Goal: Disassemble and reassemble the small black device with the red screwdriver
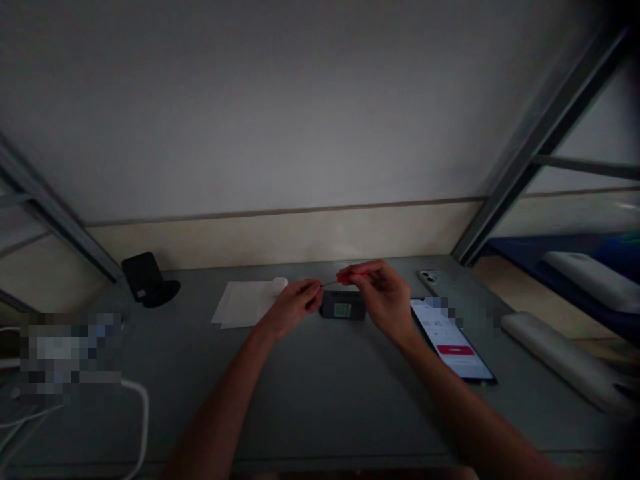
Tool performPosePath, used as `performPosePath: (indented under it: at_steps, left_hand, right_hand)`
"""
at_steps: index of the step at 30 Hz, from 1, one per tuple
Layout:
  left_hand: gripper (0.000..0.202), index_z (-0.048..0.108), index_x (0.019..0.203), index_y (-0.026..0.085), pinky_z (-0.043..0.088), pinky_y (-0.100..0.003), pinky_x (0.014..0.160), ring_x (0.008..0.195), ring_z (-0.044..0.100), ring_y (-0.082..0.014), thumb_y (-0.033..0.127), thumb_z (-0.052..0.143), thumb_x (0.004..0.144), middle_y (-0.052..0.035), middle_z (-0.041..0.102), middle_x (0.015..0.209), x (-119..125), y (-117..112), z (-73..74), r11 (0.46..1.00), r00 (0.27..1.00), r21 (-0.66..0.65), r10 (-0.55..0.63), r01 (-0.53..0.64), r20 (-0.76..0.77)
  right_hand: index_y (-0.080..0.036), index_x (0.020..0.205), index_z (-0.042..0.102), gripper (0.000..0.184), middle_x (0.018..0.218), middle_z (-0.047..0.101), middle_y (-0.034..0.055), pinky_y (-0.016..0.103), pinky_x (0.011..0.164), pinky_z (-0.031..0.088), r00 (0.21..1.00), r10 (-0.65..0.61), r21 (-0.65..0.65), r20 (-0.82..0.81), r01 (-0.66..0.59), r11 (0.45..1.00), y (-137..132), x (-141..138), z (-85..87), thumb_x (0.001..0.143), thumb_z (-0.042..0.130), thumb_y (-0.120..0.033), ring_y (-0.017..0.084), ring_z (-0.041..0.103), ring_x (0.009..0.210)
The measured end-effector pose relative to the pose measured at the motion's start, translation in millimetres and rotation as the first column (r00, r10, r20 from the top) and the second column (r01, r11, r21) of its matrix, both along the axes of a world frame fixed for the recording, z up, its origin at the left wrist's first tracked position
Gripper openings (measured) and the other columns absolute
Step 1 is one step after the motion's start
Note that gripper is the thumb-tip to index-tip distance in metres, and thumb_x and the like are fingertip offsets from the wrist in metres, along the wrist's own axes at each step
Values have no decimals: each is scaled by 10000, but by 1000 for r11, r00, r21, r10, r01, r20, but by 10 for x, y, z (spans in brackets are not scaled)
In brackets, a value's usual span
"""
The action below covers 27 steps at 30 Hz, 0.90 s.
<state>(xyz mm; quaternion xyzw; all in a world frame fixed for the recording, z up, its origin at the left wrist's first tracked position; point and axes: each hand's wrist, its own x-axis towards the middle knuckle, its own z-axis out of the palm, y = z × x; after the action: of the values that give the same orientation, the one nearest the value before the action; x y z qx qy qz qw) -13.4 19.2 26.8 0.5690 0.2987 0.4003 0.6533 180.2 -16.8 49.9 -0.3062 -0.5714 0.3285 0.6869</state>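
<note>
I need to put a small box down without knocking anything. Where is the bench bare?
The widest bare patch of the grey bench lies near its front edge, between the forearms. Another lies between the black stand and the white paper. It is crowded around the dark device under the left hand and right hand, and by the lit phone.

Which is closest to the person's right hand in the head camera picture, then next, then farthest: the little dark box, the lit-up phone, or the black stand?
From the right hand:
1. Little dark box, just under and left of it.
2. Lit-up phone, flat on the table to the right.
3. Black stand, far left by the wall.
</note>
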Motion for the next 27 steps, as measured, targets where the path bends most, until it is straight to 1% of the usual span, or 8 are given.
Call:
performPosePath:
  at_steps: [3,7,10,12,14,18,23,27]
  left_hand:
    - [353,600,884,158,319,-235,596,630,415,-95,509,632,898,27,481,725,80,-64,70,990,993,114,96,-87,-76]
    - [303,645,978,170,397,-246,688,742,516,-132,463,576,944,-3,578,807,325,-168,204,927,950,311,267,-208,-160]
    - [300,661,1023,175,449,-268,763,837,583,-166,438,525,975,-38,656,909,597,-184,290,896,933,395,299,-203,-201]
    - [283,673,1037,178,469,-290,823,903,611,-186,402,508,989,-57,690,973,766,-152,320,872,914,447,331,-200,-237]
    - [257,689,1024,184,470,-321,889,966,615,-206,363,508,994,-69,710,1012,889,-107,321,836,874,509,390,-204,-291]
    - [218,705,1024,197,447,-377,956,1056,593,-242,306,519,992,-78,733,1041,961,-71,264,786,781,584,491,-205,-386]
    - [111,720,982,212,401,-417,978,1067,578,-254,244,626,932,-58,738,987,887,-158,221,755,703,637,539,-159,-463]
    - [60,742,923,236,356,-437,968,1090,532,-274,230,696,886,-40,732,964,850,-244,239,728,636,677,575,-109,-516]
  right_hand:
    - [-205,929,654,88,915,774,49,342,798,612,996,-68,54,55,65,996,-20,49,31,881,712,-250,185,753,844]
    - [-216,954,665,87,879,762,33,338,748,612,974,-212,157,85,197,968,-61,171,166,892,702,-264,175,742,779]
    - [-221,963,664,84,836,742,17,324,701,605,943,-331,218,35,316,923,-48,308,258,900,688,-271,159,722,706]
    - [-218,965,664,89,812,729,10,318,690,597,915,-403,215,8,392,894,2,405,272,898,688,-273,154,714,685]
    - [-214,962,663,102,784,719,4,310,677,591,897,-442,183,-4,435,882,76,486,247,892,691,-284,150,707,671]
    - [-202,947,655,144,748,707,5,287,634,575,917,-399,85,-17,399,913,204,557,171,883,694,-325,140,688,640]
    - [-183,934,644,208,716,688,14,280,585,564,966,-258,-68,-25,256,964,234,551,176,879,687,-379,137,661,608]
    - [-180,927,649,234,707,674,9,274,572,546,985,-167,-124,42,171,977,230,562,165,865,695,-400,128,635,581]
